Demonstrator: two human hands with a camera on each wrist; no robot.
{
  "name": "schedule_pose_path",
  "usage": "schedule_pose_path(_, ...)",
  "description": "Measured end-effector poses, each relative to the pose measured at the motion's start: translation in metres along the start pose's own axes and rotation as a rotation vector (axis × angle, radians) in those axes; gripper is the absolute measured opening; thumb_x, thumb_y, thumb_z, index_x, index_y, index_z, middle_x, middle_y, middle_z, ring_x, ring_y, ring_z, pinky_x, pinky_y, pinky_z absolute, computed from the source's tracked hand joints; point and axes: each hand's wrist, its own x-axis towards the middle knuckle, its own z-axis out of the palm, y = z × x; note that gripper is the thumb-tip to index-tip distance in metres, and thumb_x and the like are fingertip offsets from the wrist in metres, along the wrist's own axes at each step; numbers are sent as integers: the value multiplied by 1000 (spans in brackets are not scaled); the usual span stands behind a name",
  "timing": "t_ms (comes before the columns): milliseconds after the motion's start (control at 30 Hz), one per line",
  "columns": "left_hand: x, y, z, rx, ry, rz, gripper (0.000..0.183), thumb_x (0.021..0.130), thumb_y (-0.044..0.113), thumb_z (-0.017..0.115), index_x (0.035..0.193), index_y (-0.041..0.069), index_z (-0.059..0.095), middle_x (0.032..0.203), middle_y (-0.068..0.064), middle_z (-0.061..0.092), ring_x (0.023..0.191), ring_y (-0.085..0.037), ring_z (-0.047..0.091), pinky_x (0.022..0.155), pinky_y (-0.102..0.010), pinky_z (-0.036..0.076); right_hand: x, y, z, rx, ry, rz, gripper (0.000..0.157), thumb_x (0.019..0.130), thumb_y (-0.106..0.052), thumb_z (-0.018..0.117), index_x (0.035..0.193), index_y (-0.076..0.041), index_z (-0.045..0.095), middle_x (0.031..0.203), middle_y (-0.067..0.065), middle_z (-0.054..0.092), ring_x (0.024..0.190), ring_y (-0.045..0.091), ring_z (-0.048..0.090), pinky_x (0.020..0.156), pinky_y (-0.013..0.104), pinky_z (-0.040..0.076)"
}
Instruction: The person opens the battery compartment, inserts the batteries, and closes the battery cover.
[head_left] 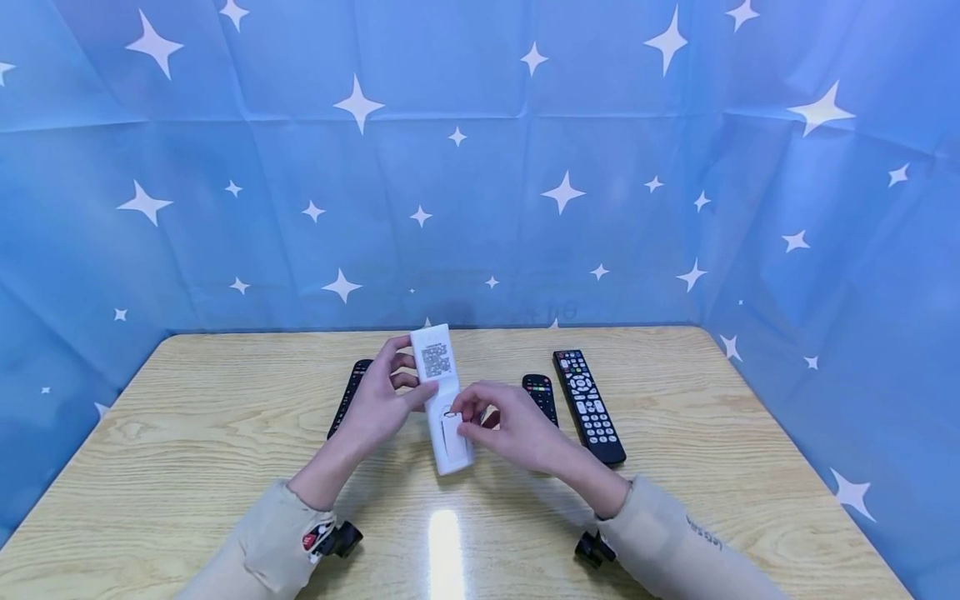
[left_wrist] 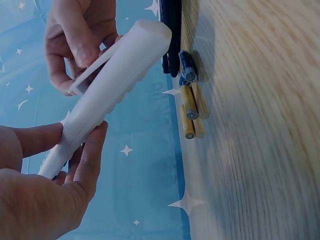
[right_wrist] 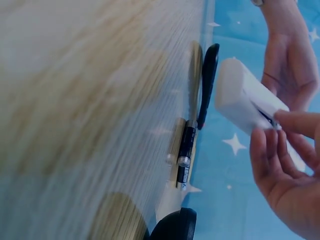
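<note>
A white remote control is held off the table, its back with a printed label turned up. My left hand grips its upper part, thumb on the back and fingers round the far side. With thumb and fingertips, my right hand pinches the white battery cover near the lower end. The left wrist view shows that cover tilted up from the remote's body, a gap beneath it. What lies inside the compartment cannot be made out.
Black remotes lie on the wooden table: one behind my left hand, a small one and a long one at right. Loose batteries, yellow and dark, lie on the tabletop. A blue star-patterned cloth surrounds it.
</note>
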Motion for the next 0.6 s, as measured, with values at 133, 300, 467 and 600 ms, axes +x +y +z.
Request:
schedule_pose_path(133,-1,2,1,0,5,-3,67,93,-7,70,150,7,39,118,-18,59,93,-27,64,72,-38,62,0,1,2,-26,34,-16,14,96,-6,73,107,-14,70,92,-6,63,83,13,61,68,31,58)
schedule_pose_path(300,0,2,1,5,8,1,67,92,-8,70,151,6,39,118,-19,59,94,-27,64,73,-37,62,1,2,3,-35,60,-10,19,95,-5,74,110,-12,64,93,-4,61,85,13,60,68,29,57)
schedule_pose_path(467,-1,3,1,11,11,10,67,93,-8,70,150,5,39,118,-20,59,94,-27,64,74,-36,62,1,2,3,5,58,66,31,95,-6,74,119,-9,55,99,0,59,89,14,60,71,30,58)
schedule_pose_path(600,-1,3,1,7,16,11,66,93,-8,70,149,6,40,118,-19,59,94,-27,64,74,-36,62,1,2,3,57,37,130,38,97,-9,72,128,-8,51,106,2,60,94,15,63,75,31,59)
